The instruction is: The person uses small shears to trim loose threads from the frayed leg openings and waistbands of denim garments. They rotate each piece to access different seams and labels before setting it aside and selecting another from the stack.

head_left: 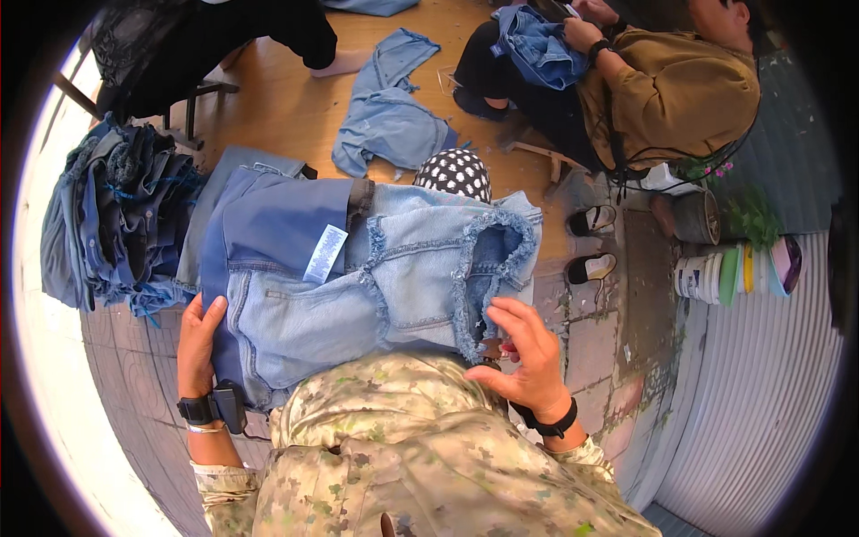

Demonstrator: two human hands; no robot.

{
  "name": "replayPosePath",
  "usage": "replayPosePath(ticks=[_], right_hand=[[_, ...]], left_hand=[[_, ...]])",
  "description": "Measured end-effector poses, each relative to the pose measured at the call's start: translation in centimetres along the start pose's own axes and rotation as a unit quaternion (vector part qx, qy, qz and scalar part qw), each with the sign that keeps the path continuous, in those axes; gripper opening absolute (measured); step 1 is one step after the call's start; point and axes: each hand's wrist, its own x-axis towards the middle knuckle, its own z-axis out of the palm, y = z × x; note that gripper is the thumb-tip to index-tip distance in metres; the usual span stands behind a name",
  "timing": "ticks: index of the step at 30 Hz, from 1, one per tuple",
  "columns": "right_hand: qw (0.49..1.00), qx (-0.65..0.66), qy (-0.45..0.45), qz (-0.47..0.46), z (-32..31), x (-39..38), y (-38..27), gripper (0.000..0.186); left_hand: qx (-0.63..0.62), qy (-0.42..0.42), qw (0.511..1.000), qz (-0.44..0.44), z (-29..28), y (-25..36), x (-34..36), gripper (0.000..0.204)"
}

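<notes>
Across my lap lies a light-blue denim garment (pixel 304 313), turned inside out, with frayed seams and a white label (pixel 325 253) on its darker lining. Its fringed armhole (pixel 501 259) gapes at the right. My left hand (pixel 199 345) grips the garment's left edge, thumb on top and fingers beneath. Beside that armhole is my right hand (pixel 528 358), its thumb and forefinger spread apart and the other fingers curled. A small dark brown thing (pixel 489 351) shows by those fingertips; I cannot make out what it is or whether I hold it.
A tall denim pile (pixel 125 215) stands at the left. Ahead, loose denim (pixel 385 116) lies on a wooden board (pixel 277 98) near a black-and-white spotted object (pixel 455 174). Two people sit opposite; the right one handles denim (pixel 541 49). Shoes (pixel 592 268) and pots (pixel 696 217) stand at right.
</notes>
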Motion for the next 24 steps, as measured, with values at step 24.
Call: replayPosePath(ticks=[24], right_hand=[[0.673,0.645,0.276,0.233,-2.2,1.0,6.2,0.041]], left_hand=[[-0.088,-0.041,0.995,0.029,-1.1,-2.1,0.0,0.03]])
